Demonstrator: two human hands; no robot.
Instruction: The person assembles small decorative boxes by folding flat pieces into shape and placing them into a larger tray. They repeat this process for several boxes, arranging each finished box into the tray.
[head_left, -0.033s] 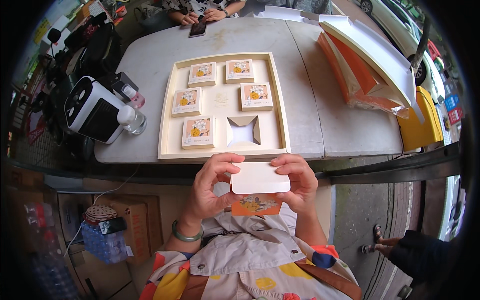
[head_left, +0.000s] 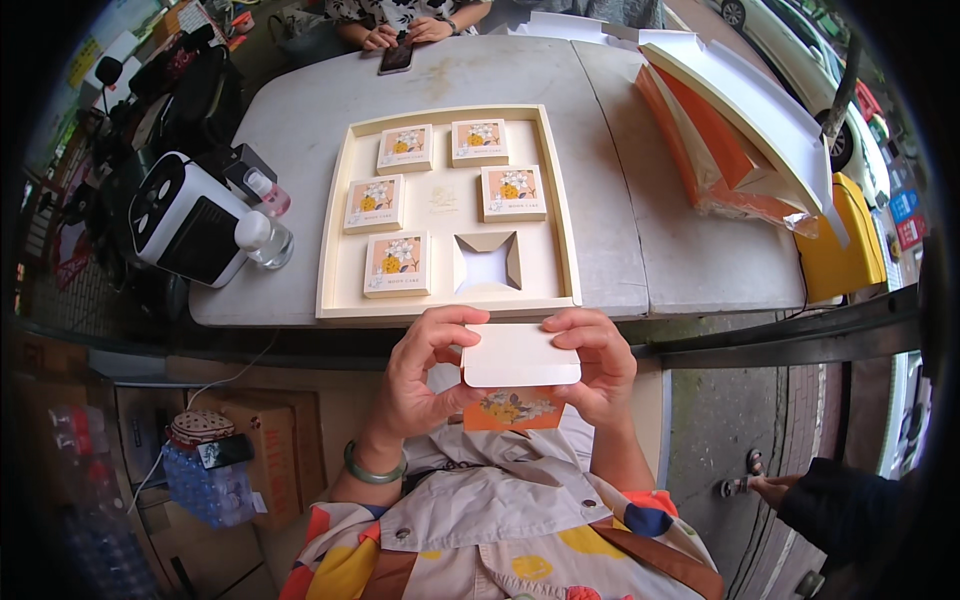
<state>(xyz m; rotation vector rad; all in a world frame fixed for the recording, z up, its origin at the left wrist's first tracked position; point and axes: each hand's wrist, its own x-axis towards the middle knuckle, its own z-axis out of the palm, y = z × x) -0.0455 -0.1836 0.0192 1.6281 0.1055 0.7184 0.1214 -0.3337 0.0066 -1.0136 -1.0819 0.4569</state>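
Note:
In front of my body, just short of the table edge, I hold a small cardboard box (head_left: 522, 352) by its two sides. Its cream face with a folded edge is turned up, and an orange panel with printed flowers shows below. My left hand (head_left: 430, 375) pinches the left side between thumb and fingers. The right hand (head_left: 597, 370) grips the opposite side the same way. Beyond them lies a cream gift tray (head_left: 440, 245) holding several square floral boxes, such as the near-left one (head_left: 397, 265). A square recess (head_left: 487, 262) at its near right has no box in it.
A white appliance (head_left: 190, 220) and a clear bottle (head_left: 265, 240) stand left on the grey table (head_left: 610, 200). Orange bags (head_left: 690, 130) lie under a white lid (head_left: 750, 95) at right, beside a yellow bag (head_left: 848, 240). Across the table, another person's hands touch a phone (head_left: 396, 58).
The legs of a passer-by at the lower right have shifted slightly. My hands and the box they hold look unchanged.

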